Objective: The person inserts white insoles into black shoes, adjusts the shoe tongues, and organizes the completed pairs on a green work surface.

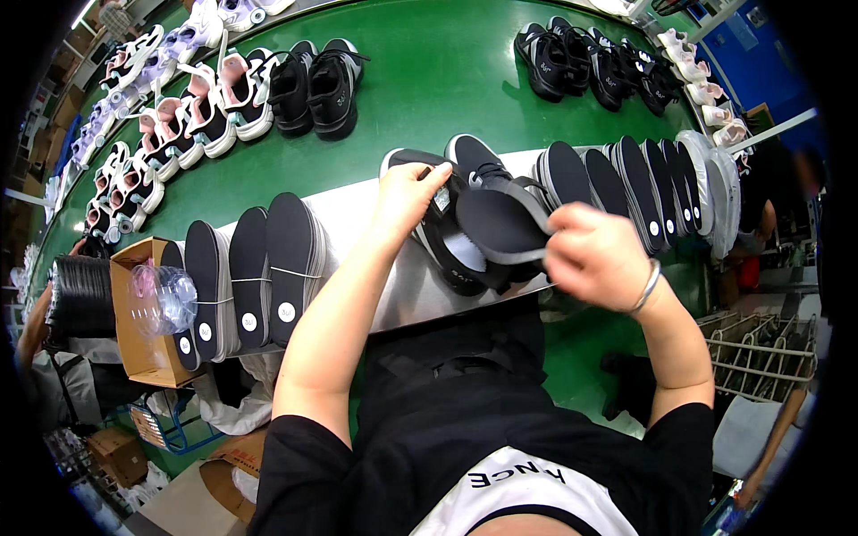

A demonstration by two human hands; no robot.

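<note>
On a pale bench in front of me stands a pair of black sneakers with grey-white edges. My left hand pinches the upper of the left sneaker near its tongue, so the light inside shows. A black insole with a grey edge, bent at its heel end, is in the closed fingers of my right hand, slightly blurred. It hangs tilted over the opening of the left sneaker and partly hides the right sneaker.
Stacks of black insoles lie on the bench to the left, and more insole stacks to the right. A cardboard box holds clear plastic pieces. Finished-looking sneakers stand on the green table beyond.
</note>
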